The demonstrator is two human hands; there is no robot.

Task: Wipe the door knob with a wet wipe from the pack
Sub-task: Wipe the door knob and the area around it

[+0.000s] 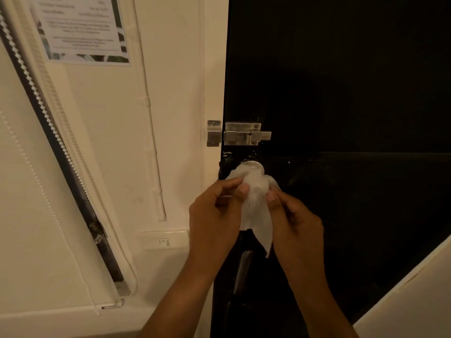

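A round silver door knob [252, 164] sticks out of the black door [341, 93] near its left edge. A white wet wipe [255, 206] is draped over the knob's lower front and hangs down in a point. My left hand [214, 215] pinches the wipe's left side with thumb and fingers. My right hand [292, 220] pinches its right side. Most of the knob is hidden behind the wipe; only its top rim shows. No wipe pack is in view.
A metal slide bolt [244, 136] and its keeper [214, 132] sit just above the knob. The cream wall carries a printed notice [83, 28], a cable conduit [151, 132] and a wall switch plate [163, 240]. A window blind [36, 167] hangs at left.
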